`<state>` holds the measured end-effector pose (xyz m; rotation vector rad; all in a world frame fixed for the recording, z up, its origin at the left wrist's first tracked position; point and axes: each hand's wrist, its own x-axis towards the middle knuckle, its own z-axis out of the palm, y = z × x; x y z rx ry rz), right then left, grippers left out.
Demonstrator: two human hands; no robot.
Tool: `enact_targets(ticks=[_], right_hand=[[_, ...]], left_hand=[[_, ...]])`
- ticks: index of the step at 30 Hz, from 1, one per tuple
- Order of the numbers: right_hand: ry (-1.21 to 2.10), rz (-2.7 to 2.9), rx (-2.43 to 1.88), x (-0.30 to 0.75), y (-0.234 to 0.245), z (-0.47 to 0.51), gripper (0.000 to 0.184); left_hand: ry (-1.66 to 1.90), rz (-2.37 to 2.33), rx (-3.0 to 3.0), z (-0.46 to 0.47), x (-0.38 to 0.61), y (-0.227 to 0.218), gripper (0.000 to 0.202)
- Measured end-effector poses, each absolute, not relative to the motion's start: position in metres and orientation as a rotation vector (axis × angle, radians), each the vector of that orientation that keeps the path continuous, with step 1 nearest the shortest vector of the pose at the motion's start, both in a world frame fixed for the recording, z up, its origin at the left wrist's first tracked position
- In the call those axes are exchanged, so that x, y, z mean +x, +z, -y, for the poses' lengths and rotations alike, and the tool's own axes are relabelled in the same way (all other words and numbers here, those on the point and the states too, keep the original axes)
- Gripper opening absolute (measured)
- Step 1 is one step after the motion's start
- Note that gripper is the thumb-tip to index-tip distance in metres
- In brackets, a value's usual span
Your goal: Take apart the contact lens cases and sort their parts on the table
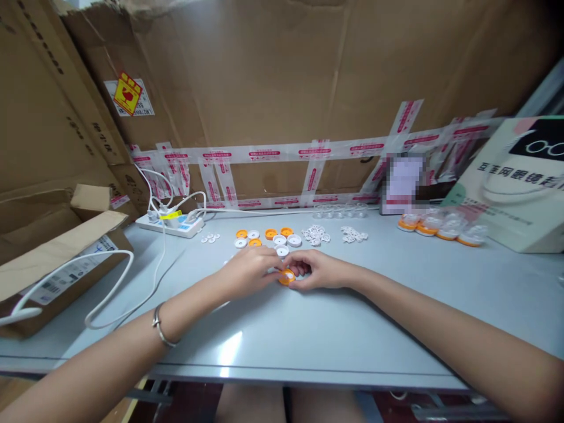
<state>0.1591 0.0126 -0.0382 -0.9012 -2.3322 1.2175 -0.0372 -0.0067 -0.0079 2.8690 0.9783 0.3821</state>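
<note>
Near the middle of the table, a small orange round plastic cap (pixel 287 281) with something white inside sits between my two hands. My right hand (pixel 318 270) grips its right side, thumb at the near edge and fingers curled behind. From the left, my left hand (pixel 252 272) has its thumb and fingertips closed on the cap's left edge; any tiny part between them is hidden. Just beyond the fingers is a white round cap (pixel 282 251). Further back lie orange caps (pixel 271 234) and white caps (pixel 294 240) in small groups.
Piles of small white parts (pixel 315 235) lie behind my right hand, with clear plastic pieces (pixel 339 211) further back. Orange-based clear domes (pixel 443 226) stand right, by a printed box (pixel 511 182). A power strip (pixel 171 223), white cable and open carton (pixel 66 252) occupy the left.
</note>
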Motion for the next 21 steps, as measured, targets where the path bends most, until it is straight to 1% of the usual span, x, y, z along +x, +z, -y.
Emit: enact_targets(ticks=[3,6,11,16,21], right_hand=[[1.204,2.341,-0.853,0.161,-0.04,-0.013,0.019],[1.195,2.35,-0.83,0.163,-0.042,-0.016,0.017],[1.189,2.345,-0.831,0.165,-0.045,-0.019,0.017],[1.193,2.344,-0.847,0.166,-0.044,-0.02,0.017],[1.225,2.349,-0.851,0.166,-0.045,-0.022,0.024]], left_hand=[[0.299,-0.975,2.878,-0.001,-0.024,-0.013,0.009],[0.274,-0.936,2.937,-0.006,-0.022,-0.017,0.011],[0.28,-0.934,3.007,-0.005,-0.024,-0.019,0.015],[0.316,-0.89,2.913,-0.005,-0.021,-0.018,0.014],[0.289,-0.959,2.855,-0.004,-0.015,-0.016,0.012]])
